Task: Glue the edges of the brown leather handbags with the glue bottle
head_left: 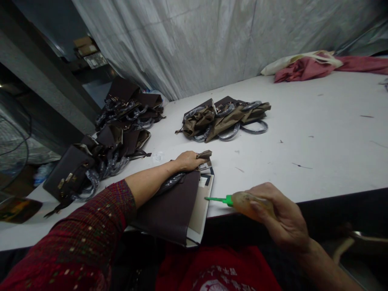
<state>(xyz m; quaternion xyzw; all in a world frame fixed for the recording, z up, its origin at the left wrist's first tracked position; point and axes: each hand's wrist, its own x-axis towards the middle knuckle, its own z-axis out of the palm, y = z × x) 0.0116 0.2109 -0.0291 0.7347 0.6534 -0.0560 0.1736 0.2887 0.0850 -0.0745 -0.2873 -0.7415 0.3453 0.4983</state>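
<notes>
A dark brown handbag (174,210) lies at the near edge of the white table (318,137), hanging partly over it, with a pale inner panel showing along its right side. My left hand (188,161) rests on the bag's far end, fingers curled over a brown fabric flap there. My right hand (280,218) is closed around a small squeeze bottle (247,203) of amber liquid. The bottle's green nozzle (218,199) points left, its tip almost at the bag's pale panel.
A heap of brown bags with wrapped handles (226,118) lies mid-table. More dark bags (100,157) are piled at the left, others behind them (130,105). Pink cloth (306,68) sits at the far right. A grey sheet (212,40) hangs behind the table.
</notes>
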